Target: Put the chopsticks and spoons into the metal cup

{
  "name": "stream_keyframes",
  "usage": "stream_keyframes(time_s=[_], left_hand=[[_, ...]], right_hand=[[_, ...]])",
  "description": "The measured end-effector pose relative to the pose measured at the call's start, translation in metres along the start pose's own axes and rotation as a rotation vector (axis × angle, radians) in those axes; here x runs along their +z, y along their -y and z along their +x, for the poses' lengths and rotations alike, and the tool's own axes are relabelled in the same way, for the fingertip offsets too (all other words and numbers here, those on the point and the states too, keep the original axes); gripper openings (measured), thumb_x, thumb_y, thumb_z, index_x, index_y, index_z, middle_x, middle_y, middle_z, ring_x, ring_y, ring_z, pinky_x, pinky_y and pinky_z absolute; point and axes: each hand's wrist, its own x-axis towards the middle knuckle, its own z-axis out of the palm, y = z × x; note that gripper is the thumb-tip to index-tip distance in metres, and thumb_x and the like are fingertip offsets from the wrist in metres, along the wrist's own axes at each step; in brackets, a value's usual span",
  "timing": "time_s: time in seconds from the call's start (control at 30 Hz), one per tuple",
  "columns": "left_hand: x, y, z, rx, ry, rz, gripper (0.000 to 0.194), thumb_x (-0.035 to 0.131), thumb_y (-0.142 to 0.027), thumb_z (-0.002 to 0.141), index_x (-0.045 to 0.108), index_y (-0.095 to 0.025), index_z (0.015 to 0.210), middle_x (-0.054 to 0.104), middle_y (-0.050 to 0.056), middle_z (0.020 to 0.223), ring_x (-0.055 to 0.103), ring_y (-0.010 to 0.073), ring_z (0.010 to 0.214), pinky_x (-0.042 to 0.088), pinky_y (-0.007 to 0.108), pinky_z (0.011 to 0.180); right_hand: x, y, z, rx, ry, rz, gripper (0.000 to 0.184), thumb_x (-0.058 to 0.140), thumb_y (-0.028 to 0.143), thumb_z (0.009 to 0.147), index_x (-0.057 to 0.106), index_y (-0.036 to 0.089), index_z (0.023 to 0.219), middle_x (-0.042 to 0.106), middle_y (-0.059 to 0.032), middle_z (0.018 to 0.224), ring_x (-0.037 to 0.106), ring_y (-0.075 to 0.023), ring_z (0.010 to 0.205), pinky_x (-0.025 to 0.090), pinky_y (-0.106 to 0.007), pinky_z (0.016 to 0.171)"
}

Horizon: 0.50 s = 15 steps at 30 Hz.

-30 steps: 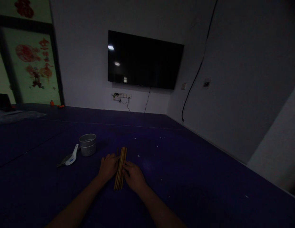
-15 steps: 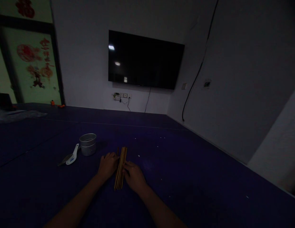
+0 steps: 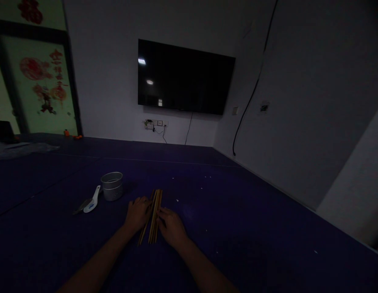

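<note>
My forearms [image 3: 99, 260] are cut off by the bottom edge. My left hand [image 3: 137, 213] and right hand [image 3: 172, 227] are half curled against wooden chopsticks [image 3: 154, 224] lying between them; whether either grips, I cannot tell. They're slim, yellow-brown, partly hidden at the left, the leftmost splayed out. The blue surface [image 3: 253, 219] spreads wide rightward to the wall [image 3: 298, 122].

Count: you have two bare hands [image 3: 136, 213] [image 3: 173, 228]; several slim brown wooden sticks [image 3: 155, 217], exact number unclear; at 10 o'clock, one round grey metal cup [image 3: 112, 189], one white blue-marked spoon [image 3: 92, 204]; at 12, one black rectangular screen [image 3: 185, 77].
</note>
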Motion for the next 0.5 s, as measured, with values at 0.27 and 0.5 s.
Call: stream_keyframes(time_s=[0.27,0.5], left_hand=[[0.0058,0.0007,0.001,0.026,-0.023,-0.038,0.037,0.032,-0.032,0.09,0.061,-0.025,0.113,0.06,0.008,0.108,0.052,0.023,0.104,0.036,0.038,0.086],[-0.0007,-0.0042,-0.0013,-0.048,-0.07,-0.005,0.035,0.033,-0.028,0.089,0.06,-0.02,0.108,0.063,0.009,0.107,0.054,0.0233,0.103,0.038,0.038,0.084]], right_hand=[[-0.0015,0.0014,0.0005,-0.007,0.002,-0.003,0.041,0.046,0.013,0.083,0.059,0.025,0.12,0.061,-0.0046,0.12,0.052,-0.0197,0.116,0.037,-0.035,0.101],[0.0018,-0.0024,-0.0004,0.005,-0.002,-0.006,0.035,0.047,0.015,0.084,0.063,0.021,0.114,0.06,-0.0061,0.123,0.051,-0.0204,0.117,0.037,-0.036,0.101]])
